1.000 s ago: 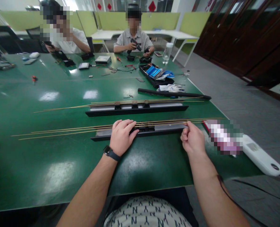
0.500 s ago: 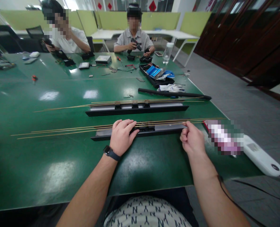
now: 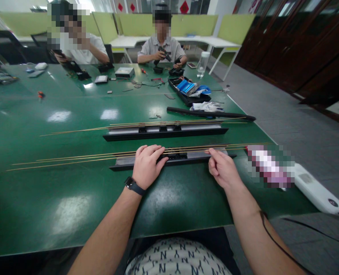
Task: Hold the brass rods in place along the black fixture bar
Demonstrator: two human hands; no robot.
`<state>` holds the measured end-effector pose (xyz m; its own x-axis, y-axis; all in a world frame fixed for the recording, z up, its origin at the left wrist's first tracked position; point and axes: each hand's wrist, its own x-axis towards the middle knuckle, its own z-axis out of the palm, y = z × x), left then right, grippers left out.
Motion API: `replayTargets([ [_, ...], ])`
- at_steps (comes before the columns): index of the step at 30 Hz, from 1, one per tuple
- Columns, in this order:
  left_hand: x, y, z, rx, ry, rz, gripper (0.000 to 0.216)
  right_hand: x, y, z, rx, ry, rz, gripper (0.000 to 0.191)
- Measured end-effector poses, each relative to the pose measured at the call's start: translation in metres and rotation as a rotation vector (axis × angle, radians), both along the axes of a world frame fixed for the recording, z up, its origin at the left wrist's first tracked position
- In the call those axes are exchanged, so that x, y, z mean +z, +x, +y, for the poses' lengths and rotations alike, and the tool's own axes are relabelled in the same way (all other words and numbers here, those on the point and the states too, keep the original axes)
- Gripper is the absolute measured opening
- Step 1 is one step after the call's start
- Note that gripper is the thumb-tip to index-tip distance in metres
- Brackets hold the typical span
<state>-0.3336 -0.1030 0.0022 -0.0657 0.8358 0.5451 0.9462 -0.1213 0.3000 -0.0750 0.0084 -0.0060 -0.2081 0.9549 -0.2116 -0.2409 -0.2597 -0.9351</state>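
The step in hand looked like guiding a thin gold rod (image 3: 57, 164) lengthwise over the near channel (image 3: 186, 160) on the bench (image 3: 72, 214). The right grip (image 3: 222, 168) had thumb and forefinger pinched together, apparently on the rod's end, above the channel's right part; the left grip (image 3: 148, 162) lay palm down across the channel, fingers loosely bent. From the right grip the rod ran leftward, past the left grip and out beyond the channel's end. The next move seemed to call for a light, level shift along that line — without dragging the other rods (image 3: 72, 157) — and a steady left grip.

Whether the left grip pressed on anything or merely rested could not be told; it hid its own contact and the channel beneath. The rod's tip was too fine to make out at the pinch. Right of the right grip, a pinkish thing (image 3: 272, 170) was pixelated.
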Motion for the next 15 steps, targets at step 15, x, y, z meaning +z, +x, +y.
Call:
replayTargets([
  [15, -0.0009, -0.0007, 0.0, -0.003, 0.005, -0.008, 0.028, 0.0004, -0.0025, -0.0012, -0.013, 0.009, 0.02, 0.032],
])
